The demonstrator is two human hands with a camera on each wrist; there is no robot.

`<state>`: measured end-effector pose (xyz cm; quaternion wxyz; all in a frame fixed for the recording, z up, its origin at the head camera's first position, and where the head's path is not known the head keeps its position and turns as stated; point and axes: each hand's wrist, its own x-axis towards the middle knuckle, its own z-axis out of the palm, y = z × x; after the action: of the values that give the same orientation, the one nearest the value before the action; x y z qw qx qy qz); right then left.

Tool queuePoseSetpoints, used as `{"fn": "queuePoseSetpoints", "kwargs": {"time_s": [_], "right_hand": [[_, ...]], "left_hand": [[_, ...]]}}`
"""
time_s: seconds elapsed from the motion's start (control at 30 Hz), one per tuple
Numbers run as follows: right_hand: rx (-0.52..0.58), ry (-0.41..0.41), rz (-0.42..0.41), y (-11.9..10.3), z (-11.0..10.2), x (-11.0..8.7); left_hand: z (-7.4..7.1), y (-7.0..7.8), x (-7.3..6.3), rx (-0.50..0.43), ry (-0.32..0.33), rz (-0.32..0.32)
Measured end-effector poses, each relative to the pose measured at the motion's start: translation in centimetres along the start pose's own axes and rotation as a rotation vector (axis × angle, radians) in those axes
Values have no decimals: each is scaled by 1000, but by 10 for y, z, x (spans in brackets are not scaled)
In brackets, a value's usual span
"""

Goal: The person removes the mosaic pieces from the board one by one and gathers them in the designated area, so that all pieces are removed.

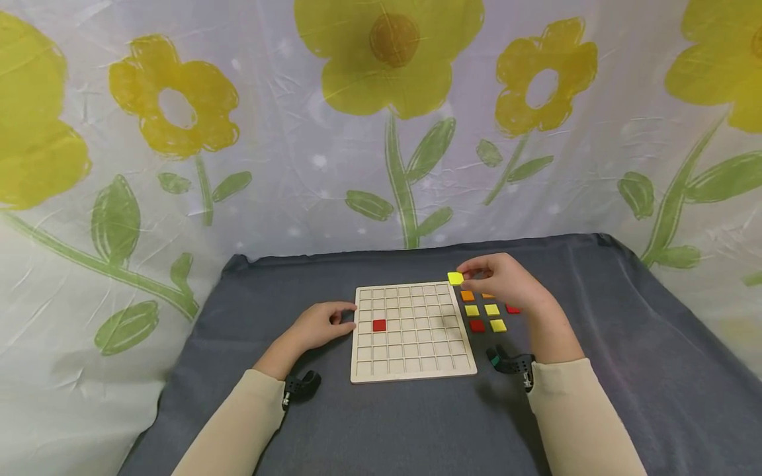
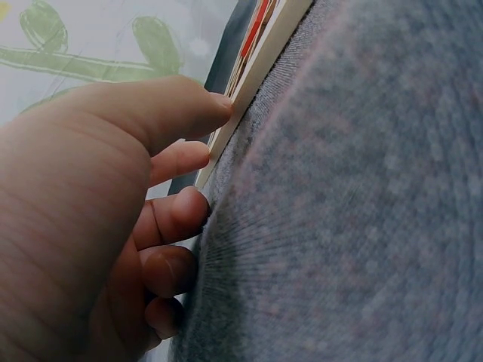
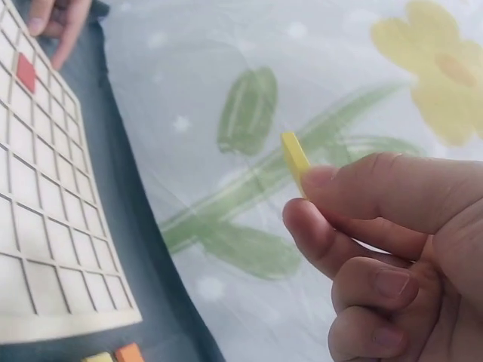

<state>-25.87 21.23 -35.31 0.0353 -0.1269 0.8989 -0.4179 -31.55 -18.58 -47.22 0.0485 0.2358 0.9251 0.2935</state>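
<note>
My right hand (image 1: 503, 284) pinches a square yellow tile (image 1: 455, 278) between thumb and fingertips, raised near the far right corner of a pale wooden grid board (image 1: 412, 378). In the right wrist view the tile (image 3: 295, 160) appears nearly edge-on, sticking out past the thumb. One red tile (image 1: 379, 325) sits in a cell on the left part of the board. My left hand (image 1: 321, 324) rests at the board's left edge, thumb and index fingertips against the rim, the other fingers loosely bent in the left wrist view.
Right of the board lie several loose tiles, among them an orange tile (image 1: 467, 295), a yellow tile (image 1: 498, 325) and a red tile (image 1: 477, 326); my right hand partly covers some. Dark grey cloth (image 1: 369, 430) covers the table. Behind hangs a flower-printed curtain (image 1: 268, 185).
</note>
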Motion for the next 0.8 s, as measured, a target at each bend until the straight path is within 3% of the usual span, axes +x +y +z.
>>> {"fn": "queuePoseSetpoints", "kwargs": {"time_s": [0.37, 0.8], "right_hand": [[-7, -20, 52, 16, -25, -13], [19, -76, 185, 46, -50, -27]], "left_hand": [[1, -1, 0, 0, 13, 17], [1, -3, 1, 13, 14, 27]]}}
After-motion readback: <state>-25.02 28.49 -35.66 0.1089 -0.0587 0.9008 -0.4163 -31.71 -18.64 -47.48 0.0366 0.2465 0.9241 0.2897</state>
